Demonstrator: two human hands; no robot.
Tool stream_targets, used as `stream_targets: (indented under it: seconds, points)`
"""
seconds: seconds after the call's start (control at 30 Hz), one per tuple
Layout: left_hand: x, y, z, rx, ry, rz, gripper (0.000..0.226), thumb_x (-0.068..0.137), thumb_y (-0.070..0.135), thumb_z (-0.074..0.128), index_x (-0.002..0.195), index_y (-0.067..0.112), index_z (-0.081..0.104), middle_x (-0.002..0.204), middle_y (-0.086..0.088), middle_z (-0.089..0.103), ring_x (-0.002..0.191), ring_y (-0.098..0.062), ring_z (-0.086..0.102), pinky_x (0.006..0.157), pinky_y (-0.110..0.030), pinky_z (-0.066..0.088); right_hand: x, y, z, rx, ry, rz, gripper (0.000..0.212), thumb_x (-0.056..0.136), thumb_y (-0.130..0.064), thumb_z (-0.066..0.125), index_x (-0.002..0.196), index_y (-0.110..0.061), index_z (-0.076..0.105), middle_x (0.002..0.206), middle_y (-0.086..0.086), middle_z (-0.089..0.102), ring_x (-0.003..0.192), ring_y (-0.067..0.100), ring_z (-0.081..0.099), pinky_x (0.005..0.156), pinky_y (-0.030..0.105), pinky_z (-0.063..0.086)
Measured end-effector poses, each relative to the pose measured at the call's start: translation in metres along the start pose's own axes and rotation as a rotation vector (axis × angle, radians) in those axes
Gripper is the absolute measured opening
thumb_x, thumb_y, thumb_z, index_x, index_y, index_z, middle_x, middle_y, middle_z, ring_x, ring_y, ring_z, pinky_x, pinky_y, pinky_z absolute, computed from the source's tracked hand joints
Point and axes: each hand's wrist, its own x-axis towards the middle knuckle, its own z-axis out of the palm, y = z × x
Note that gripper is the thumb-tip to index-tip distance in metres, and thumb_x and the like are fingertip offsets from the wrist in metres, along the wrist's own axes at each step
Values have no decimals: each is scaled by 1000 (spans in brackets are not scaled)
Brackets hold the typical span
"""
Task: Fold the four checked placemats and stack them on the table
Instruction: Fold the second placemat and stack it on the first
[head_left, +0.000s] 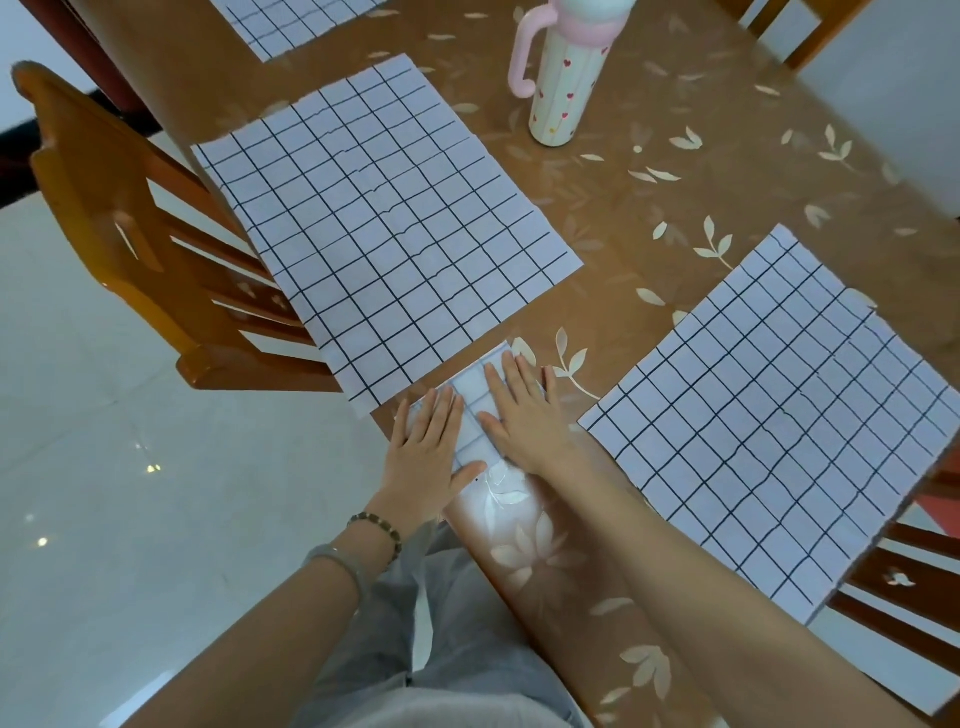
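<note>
Head view, looking down. Brown worktop (649, 234) w/ pale leaf pattern fills most of the frame; pale glossy floor (104, 493) to the left.

Three checked placemats lie open & flat, white w/ dark grid lines:
- left placemat (384, 234): biggest in view, centre-left, its long side running along the worktop's left edge.
- right placemat (779, 415): at the right, well apart from the left one, its near-right side reaching past the worktop edge over a chair.
- far placemat (291, 26): at the top, only a corner in frame.

Wooden chair (130, 234) is tucked in at the left beside the left placemat. 2nd chair (909, 571) sits at the lower right, partly under the right placemat. Grey trousers (457, 649) show at the bottom centre.

Tall white tumbler (566, 88) w/ pink handle & small hearts stands upright near the top centre, apart from all mats.

Folded placemat (475, 415): small rectangle at the near worktop edge, just beside the left placemat's near corner, btwn the two big mats.

Left hand (426, 447) lies palm-down on its left part, fingers (447, 410) straight & close together. Right hand (524, 415) lies palm-down on its right part, fingers (511, 374) straight, slightly spread. Both press flat; neither curls round anything.

Beaded bracelet (376, 530) & pale bangle (337, 564) sit on the left wrist.
</note>
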Motion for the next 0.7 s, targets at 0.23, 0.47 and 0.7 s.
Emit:
stream_targets:
  seconds: [0.23, 0.47, 0.7]
  points:
    - [0, -6, -57, -177, 30, -14, 75, 92, 60, 40, 150, 15, 27, 161, -7, 14, 149, -24, 5, 120, -43, 1, -13, -12, -77, 373, -79, 95, 55, 93, -31, 52, 143, -14, 35, 143, 14, 41, 134, 31, 34, 105, 42, 33]
    - [-60, -34, -143, -845, 101, 67, 66, 82, 47, 69, 140, 30, 43, 133, 21, 39, 123, -1, 37, 103, -26, 32, -92, -33, -140, 941, 77, 183, 72, 81, -36, 72, 143, -38, 34, 132, -4, 52, 119, 13, 52, 99, 29, 42]
    - [-100, -13, -174, -1165, 108, 322, 99, 64, 37, 80, 147, 32, 26, 141, 12, 42, 128, 5, 42, 101, -13, 39, -186, -67, -152, 1436, 594, 254, 85, 75, -5, 78, 140, -39, 34, 134, -5, 51, 119, 6, 55, 101, 35, 47]
